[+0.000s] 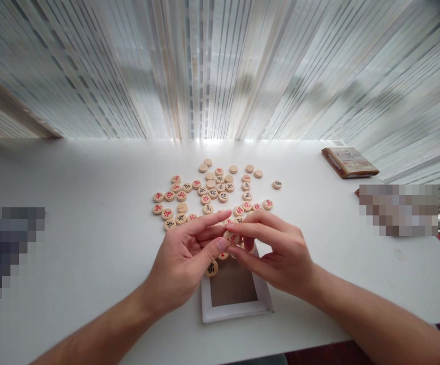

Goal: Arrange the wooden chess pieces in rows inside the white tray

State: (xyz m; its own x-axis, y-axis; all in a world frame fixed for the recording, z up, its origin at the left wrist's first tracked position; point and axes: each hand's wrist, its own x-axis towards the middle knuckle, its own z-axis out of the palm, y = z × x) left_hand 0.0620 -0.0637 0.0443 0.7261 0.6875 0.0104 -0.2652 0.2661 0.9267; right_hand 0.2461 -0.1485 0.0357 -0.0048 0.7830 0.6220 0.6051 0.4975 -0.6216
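Note:
A round wooden Chinese chess piece (pixel 232 239) with a red character is between my two hands. The thumb of my left hand (pixel 187 251) presses against its left edge, while its index finger stretches out above. My right hand (pixel 278 248) pinches the same piece from the right with its thumb and fingertips. Below them lies an open white-rimmed box (pixel 238 310) with a brown bottom. A black-marked piece (pixel 211 268) is at its left rim, and a red-marked piece (pixel 223 255) shows at its far end, partly covered by my hands.
Several more Chinese chess pieces (pixel 212 193) are scattered beyond my hands, some face down and some showing red or black characters. A brown box with a picture (pixel 349 162) lies at the far right. Striped curtains (pixel 204 71) hang behind the white table (pixel 101 203). Blurred-out patches cover both sides.

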